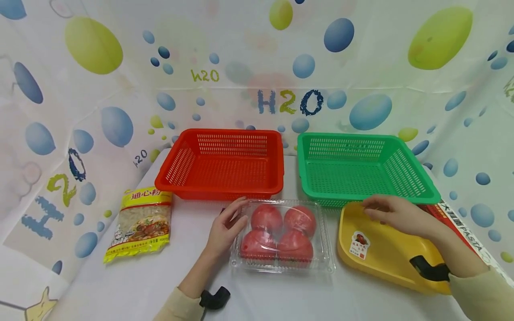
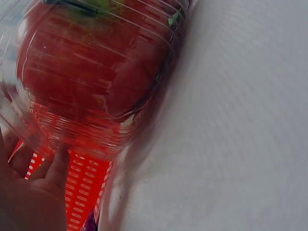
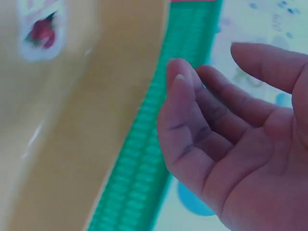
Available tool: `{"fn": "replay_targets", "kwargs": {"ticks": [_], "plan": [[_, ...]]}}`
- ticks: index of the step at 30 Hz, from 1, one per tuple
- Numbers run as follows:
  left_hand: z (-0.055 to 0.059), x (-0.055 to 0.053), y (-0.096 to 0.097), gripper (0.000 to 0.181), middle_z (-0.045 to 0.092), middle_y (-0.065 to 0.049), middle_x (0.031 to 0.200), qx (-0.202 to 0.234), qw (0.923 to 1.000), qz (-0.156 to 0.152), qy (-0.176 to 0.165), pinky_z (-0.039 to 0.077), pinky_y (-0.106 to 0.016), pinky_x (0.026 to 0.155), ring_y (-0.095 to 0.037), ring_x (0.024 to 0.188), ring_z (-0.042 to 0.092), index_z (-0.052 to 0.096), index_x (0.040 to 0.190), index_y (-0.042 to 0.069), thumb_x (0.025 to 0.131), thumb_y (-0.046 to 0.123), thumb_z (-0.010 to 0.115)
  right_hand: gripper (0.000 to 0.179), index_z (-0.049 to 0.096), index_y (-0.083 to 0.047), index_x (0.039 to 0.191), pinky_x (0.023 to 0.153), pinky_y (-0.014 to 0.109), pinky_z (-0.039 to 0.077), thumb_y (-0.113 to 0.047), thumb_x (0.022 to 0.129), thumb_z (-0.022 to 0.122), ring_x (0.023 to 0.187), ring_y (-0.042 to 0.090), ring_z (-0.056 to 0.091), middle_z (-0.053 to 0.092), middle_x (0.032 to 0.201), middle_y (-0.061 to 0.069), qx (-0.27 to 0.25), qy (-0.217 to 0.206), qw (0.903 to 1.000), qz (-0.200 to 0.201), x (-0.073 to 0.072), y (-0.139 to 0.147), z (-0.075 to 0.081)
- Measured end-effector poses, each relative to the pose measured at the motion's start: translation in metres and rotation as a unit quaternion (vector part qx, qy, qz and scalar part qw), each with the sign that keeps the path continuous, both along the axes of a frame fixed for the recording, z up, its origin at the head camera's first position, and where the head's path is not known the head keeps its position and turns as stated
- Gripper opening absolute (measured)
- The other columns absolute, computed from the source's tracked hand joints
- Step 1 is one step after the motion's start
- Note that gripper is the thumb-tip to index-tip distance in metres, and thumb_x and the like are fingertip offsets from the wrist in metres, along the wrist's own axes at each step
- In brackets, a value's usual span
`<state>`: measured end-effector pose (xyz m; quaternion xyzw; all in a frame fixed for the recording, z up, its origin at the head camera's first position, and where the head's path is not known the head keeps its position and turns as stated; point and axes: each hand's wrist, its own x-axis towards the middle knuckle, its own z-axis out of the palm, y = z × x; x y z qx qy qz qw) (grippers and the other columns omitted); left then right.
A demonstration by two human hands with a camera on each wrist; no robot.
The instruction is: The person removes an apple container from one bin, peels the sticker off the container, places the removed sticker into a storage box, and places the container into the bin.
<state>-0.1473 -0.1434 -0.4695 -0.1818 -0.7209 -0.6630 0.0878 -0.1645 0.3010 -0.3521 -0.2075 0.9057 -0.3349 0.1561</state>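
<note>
A clear plastic clamshell box (image 1: 323, 249) with several red tomatoes (image 1: 295, 245) lies on the table before me. At its left side is my left hand (image 1: 225, 229), fingers bent a little, fingertips near the upper left corner. In the left wrist view, its fingers (image 2: 57, 166) touch the ribbed wall of the box, close below one tomato (image 2: 91, 67). My right hand (image 1: 397, 215) hovers over the back edge of a yellow plastic tray (image 1: 385, 249). Its fingers hang loosely curled and hold nothing in the right wrist view, where the thumb (image 3: 269, 67) stands apart.
Behind the box stand a red basket (image 1: 229, 195) and a green basket (image 1: 369, 196), side by side. A yellow pasta bag (image 1: 140, 223) lies at the left. Partly under the yellow tray, at the right, is a red pasta pack (image 1: 462, 232). A patterned cloth (image 1: 241, 44) hangs behind.
</note>
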Motion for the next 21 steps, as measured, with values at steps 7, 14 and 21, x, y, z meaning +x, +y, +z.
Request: {"fn": "replay_targets", "kwargs": {"ticks": [7, 14, 21], "plan": [[0.001, 0.0, -0.001, 0.045, 0.049, -0.018, 0.148, -0.002, 1.0, -0.001, -0.003, 0.041, -0.038, 0.107, -0.032, 0.139, 0.044, 0.058, 0.138, 0.001, 0.094, 0.001, 0.065, 0.031, 0.061, -0.002, 0.13, 0.085, 0.021, 0.053, -0.018, 0.103, 0.06, 0.107, 0.022, 0.063, 0.068, 0.118, 0.007, -0.038, 0.064, 0.9969, -0.025, 0.01, -0.025, 0.003], [0.001, 0.0, 0.0, 0.045, 0.049, -0.018, 0.149, -0.005, 1.0, 0.0, 0.0, 0.041, -0.039, 0.107, -0.035, 0.14, 0.043, 0.058, 0.138, 0.001, 0.094, 0.002, 0.065, 0.044, 0.051, 0.004, 0.138, 0.088, 0.03, 0.056, -0.019, 0.103, 0.061, 0.113, 0.033, 0.062, 0.06, 0.129, 0.019, -0.102, 0.042, 0.9928, -0.046, 0.024, -0.061, -0.015], [0.001, 0.0, -0.001, 0.046, 0.048, -0.017, 0.15, -0.008, 1.0, 0.0, -0.002, 0.04, -0.04, 0.108, -0.035, 0.141, 0.042, 0.057, 0.139, 0.001, 0.094, 0.0, 0.065, 0.061, 0.04, 0.009, 0.146, 0.095, 0.043, 0.054, -0.022, 0.1, 0.065, 0.121, 0.04, 0.059, 0.051, 0.14, 0.027, -0.137, -0.009, 0.9873, -0.079, 0.036, -0.086, -0.038]]}}
